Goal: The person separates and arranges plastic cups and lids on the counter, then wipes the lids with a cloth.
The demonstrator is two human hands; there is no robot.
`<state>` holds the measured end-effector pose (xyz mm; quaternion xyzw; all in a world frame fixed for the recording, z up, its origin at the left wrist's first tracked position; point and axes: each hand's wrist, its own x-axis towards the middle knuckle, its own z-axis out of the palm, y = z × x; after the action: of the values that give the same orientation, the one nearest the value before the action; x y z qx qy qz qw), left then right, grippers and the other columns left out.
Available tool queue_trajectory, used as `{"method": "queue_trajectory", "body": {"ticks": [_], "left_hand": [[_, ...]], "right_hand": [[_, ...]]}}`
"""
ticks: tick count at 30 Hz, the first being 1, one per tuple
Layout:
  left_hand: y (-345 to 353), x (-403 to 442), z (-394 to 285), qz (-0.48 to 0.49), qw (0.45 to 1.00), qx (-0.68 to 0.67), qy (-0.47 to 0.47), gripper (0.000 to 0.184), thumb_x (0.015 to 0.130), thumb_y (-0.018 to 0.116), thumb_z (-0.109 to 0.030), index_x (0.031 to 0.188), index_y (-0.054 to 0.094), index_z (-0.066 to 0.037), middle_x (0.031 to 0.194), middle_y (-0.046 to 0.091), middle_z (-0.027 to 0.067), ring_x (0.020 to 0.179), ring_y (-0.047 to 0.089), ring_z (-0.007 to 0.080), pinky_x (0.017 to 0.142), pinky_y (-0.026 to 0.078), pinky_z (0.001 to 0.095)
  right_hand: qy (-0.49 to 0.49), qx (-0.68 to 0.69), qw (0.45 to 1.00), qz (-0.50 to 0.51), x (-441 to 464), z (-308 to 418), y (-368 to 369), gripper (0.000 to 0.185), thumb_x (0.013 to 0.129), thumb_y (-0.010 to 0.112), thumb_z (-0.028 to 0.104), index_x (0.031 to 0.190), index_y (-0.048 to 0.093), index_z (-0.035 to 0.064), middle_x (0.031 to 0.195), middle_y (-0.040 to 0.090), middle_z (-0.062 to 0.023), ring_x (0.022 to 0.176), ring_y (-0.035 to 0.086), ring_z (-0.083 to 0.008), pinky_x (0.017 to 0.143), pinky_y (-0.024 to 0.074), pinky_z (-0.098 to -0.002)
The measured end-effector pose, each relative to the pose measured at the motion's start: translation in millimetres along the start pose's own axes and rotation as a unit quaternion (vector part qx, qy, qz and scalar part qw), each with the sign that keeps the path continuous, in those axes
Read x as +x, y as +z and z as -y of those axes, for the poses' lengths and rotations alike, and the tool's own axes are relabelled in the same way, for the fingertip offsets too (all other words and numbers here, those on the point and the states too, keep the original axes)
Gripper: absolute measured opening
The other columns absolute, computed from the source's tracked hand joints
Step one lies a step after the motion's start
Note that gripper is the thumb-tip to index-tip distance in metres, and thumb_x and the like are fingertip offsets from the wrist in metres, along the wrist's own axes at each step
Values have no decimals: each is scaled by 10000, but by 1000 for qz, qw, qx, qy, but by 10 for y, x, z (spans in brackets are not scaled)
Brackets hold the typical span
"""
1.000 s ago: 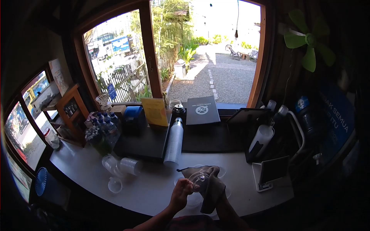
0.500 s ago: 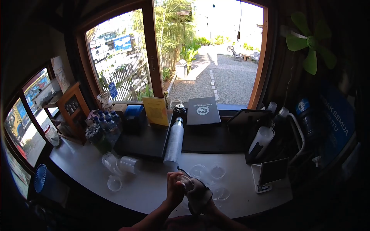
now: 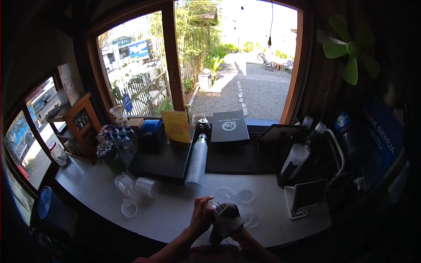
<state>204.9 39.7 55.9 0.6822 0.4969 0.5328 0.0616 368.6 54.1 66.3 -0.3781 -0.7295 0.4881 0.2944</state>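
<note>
My left hand (image 3: 202, 214) has its fingers closed around a clear plastic lid (image 3: 212, 204), held up above the counter. A dark and grey cloth (image 3: 228, 219) is draped over my right hand (image 3: 240, 232) and pressed against the lid. Most of that hand's fingers are hidden under the cloth. Just beyond my hands, several clear round lids (image 3: 225, 194) lie flat on the counter. A long stack of clear plastic cups (image 3: 197, 162) lies on its side, pointing from the window toward me.
On the left of the counter (image 3: 96, 193) lie short stacks of clear plastic pieces (image 3: 146, 186) and one loose piece (image 3: 129, 208). A white-framed tablet stand (image 3: 302, 199) stands at the right. Behind are black trays (image 3: 241, 158), a dark menu (image 3: 230, 126) and bottles (image 3: 125, 139).
The cloth has shifted up and over the lid, covering more of it. My left hand has moved slightly right and its fingers have turned. The counter items stay in place.
</note>
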Motion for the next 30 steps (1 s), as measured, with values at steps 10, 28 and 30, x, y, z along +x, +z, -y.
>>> {"method": "queue_trajectory", "body": {"ticks": [10, 28, 30], "left_hand": [[59, -174, 21, 27, 998, -34, -37, 503, 1037, 485, -415, 1300, 452, 12, 1120, 493, 242, 984, 523, 386, 875, 449, 454], [26, -390, 67, 75, 979, -89, -168, 475, 1030, 498, -415, 1281, 521, -12, 1138, 536, 226, 1059, 555, 358, 950, 442, 421], [52, -475, 144, 77, 962, -134, -226, 444, 1022, 538, -370, 1276, 535, -5, 1139, 550, 223, 1047, 572, 347, 937, 452, 409]], "right_hand": [[27, 239, 965, -101, -200, -540, 145, 527, 859, 765, 124, 1335, 550, 51, 1245, 631, -54, 1157, 599, -166, 1020, 476, -337], [-44, 136, 989, -38, -271, -487, -26, 410, 865, 725, 78, 1250, 594, 24, 1196, 672, -67, 1098, 638, -144, 973, 497, -335], [-52, 201, 974, -92, -259, -578, 68, 381, 871, 728, 97, 1223, 599, 28, 1150, 671, -54, 1072, 632, -140, 947, 505, -342]]}}
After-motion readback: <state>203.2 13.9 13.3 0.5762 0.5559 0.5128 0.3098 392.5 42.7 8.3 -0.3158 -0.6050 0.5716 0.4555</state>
